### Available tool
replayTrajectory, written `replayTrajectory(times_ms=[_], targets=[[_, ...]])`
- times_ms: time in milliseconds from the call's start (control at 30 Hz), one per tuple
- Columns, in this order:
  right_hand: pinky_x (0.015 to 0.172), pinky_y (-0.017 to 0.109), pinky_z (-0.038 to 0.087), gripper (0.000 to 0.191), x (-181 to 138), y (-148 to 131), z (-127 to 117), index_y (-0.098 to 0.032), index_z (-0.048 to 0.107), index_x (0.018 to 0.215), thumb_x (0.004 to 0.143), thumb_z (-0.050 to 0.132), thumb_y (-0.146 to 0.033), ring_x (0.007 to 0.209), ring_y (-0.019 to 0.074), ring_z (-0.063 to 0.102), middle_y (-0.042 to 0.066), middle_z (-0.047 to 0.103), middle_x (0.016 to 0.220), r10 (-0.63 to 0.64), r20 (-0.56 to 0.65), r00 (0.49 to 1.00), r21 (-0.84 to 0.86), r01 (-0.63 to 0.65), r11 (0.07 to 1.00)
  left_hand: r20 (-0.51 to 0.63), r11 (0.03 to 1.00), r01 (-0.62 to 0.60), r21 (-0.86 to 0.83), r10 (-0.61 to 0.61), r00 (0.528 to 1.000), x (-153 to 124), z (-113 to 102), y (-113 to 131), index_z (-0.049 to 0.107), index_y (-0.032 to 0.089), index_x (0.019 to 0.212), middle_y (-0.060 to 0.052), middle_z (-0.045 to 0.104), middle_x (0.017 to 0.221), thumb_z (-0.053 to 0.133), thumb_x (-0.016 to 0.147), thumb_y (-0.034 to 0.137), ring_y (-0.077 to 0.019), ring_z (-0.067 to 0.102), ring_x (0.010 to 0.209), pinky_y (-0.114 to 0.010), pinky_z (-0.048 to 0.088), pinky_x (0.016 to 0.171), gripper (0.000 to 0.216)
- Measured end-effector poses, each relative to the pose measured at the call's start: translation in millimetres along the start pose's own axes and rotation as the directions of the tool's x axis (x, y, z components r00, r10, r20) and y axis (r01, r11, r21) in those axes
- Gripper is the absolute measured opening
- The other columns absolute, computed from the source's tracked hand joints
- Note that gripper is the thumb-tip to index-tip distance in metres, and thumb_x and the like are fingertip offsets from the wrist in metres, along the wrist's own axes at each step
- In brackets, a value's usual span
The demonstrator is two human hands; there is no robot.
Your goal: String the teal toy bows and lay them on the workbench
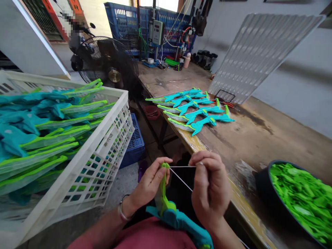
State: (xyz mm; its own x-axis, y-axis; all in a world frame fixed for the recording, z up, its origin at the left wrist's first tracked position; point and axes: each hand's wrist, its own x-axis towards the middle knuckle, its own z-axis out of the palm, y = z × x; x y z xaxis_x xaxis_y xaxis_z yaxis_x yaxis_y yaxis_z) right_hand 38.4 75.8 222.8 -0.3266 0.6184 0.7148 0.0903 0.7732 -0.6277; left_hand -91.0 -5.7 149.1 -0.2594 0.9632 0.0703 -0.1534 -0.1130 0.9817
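Observation:
A teal and green plastic toy bow (178, 221) lies across my lap, its green limb pointing up. Around the tip of that limb, the fingers of my left hand (149, 183) are closed. A white string (183, 167) runs taut from the tip to my right hand (211, 183), which pinches it between thumb and fingers. Another stretch of string slants from the tip down behind the right hand. Several similar strung bows (199, 116) lie in a row on the wooden table (249, 135) ahead.
On my left stands a white plastic crate (114, 145) heaped with teal and green bows. A dark tub (264, 186) of green plastic pieces sits at right. Beyond are a black fan (111, 58), red-handled pliers (228, 104), a leaning corrugated sheet (259, 52) and a low blue crate (133, 145).

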Motion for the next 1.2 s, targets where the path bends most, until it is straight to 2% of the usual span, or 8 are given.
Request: replayTrajectory(times_ms=[233, 467, 600, 667, 800, 867, 1000, 1200], targets=[[0.075, 0.026, 0.051, 0.017, -17.2, 13.8, 1.2, -0.02, 0.051, 0.103, 0.099, 0.048, -0.003, 0.088, 0.0142, 0.06, 0.005, 0.058, 0.099, -0.048, 0.192, 0.98, -0.028, 0.054, 0.998, -0.016, 0.997, -0.002, -0.075, 0.0, 1.0, 5.7, -0.6, -3.6, 0.06, 0.019, 0.093, 0.003, 0.059, 0.069, 0.063, 0.1, 0.037, -0.0105, 0.056, 0.06, -0.022, 0.046, 0.059, 0.019], [0.076, 0.028, 0.056, 0.016, -28.2, 11.0, 2.1, -0.019, 0.06, 0.104, 0.098, 0.055, -0.005, 0.091, 0.0168, 0.065, 0.009, 0.062, 0.104, -0.082, 0.297, 0.951, -0.027, 0.094, 0.995, -0.046, 0.987, 0.018, -0.157, -0.026, 0.999, 5.8, 3.8, -0.6, 0.064, 0.019, 0.09, 0.002, 0.06, 0.072, 0.064, 0.098, 0.034, -0.0107, 0.055, 0.058, -0.022, 0.044, 0.056, 0.016], [0.069, 0.026, 0.054, 0.01, -30.6, 20.3, 7.1, -0.02, 0.062, 0.099, 0.098, 0.06, -0.01, 0.081, 0.0149, 0.064, 0.005, 0.061, 0.094, 0.014, 0.234, 0.972, 0.017, -0.019, 1.0, -0.042, 0.981, -0.014, -0.192, 0.006, 0.999, 3.4, 5.5, -0.7, 0.065, 0.019, 0.09, 0.001, 0.06, 0.078, 0.066, 0.097, 0.033, -0.0103, 0.055, 0.06, -0.022, 0.047, 0.058, 0.015], [0.064, 0.025, 0.053, 0.005, -31.7, 22.1, 8.5, -0.02, 0.063, 0.096, 0.099, 0.062, -0.016, 0.074, 0.0139, 0.063, 0.002, 0.061, 0.086, 0.128, 0.24, 0.962, 0.064, -0.148, 0.987, -0.05, 0.977, -0.022, -0.212, 0.012, 0.999, 2.4, 5.6, -1.7, 0.066, 0.019, 0.09, 0.001, 0.059, 0.078, 0.066, 0.096, 0.032, -0.0098, 0.054, 0.059, -0.022, 0.046, 0.057, 0.015], [0.053, 0.024, 0.053, 0.018, -35.1, 22.2, 11.5, -0.02, 0.058, 0.086, 0.102, 0.062, -0.027, 0.053, 0.0119, 0.062, -0.003, 0.062, 0.067, 0.385, 0.39, 0.836, 0.313, -0.513, 0.799, -0.033, 0.957, 0.008, -0.292, -0.018, 0.999, 2.7, 5.7, -3.0, 0.066, 0.019, 0.092, 0.001, 0.056, 0.074, 0.065, 0.096, 0.034, -0.0104, 0.054, 0.056, -0.022, 0.046, 0.052, 0.016], [0.051, 0.024, 0.053, 0.02, -37.5, 23.0, 13.6, -0.02, 0.058, 0.085, 0.101, 0.064, -0.029, 0.049, 0.0122, 0.062, -0.004, 0.063, 0.064, 0.416, 0.405, 0.814, 0.378, -0.563, 0.735, -0.032, 0.948, 0.021, -0.319, -0.033, 0.999, 4.0, 6.1, -2.5, 0.066, 0.019, 0.092, 0.002, 0.055, 0.07, 0.066, 0.096, 0.035, -0.0103, 0.053, 0.055, -0.021, 0.046, 0.05, 0.017], [0.057, 0.024, 0.054, 0.018, -39.8, 25.3, 14.4, -0.019, 0.062, 0.084, 0.1, 0.065, -0.026, 0.058, 0.0124, 0.065, -0.002, 0.065, 0.069, 0.376, 0.35, 0.858, 0.304, -0.484, 0.82, -0.045, 0.936, 0.051, -0.348, -0.071, 0.996, 6.3, 6.9, -0.7, 0.063, 0.018, 0.082, 0.003, 0.053, 0.068, 0.069, 0.094, 0.038, -0.0092, 0.052, 0.053, -0.02, 0.044, 0.048, 0.024], [0.069, 0.026, 0.054, 0.012, -31.6, 26.9, 7.3, -0.02, 0.064, 0.099, 0.102, 0.056, -0.012, 0.078, 0.013, 0.065, 0.003, 0.065, 0.09, 0.096, 0.328, 0.94, 0.14, -0.149, 0.979, -0.046, 0.935, 0.106, -0.338, -0.129, 0.991, 9.4, 6.0, -3.5, 0.063, 0.017, 0.078, 0.003, 0.051, 0.06, 0.067, 0.094, 0.041, -0.0088, 0.048, 0.049, -0.019, 0.039, 0.045, 0.029]])
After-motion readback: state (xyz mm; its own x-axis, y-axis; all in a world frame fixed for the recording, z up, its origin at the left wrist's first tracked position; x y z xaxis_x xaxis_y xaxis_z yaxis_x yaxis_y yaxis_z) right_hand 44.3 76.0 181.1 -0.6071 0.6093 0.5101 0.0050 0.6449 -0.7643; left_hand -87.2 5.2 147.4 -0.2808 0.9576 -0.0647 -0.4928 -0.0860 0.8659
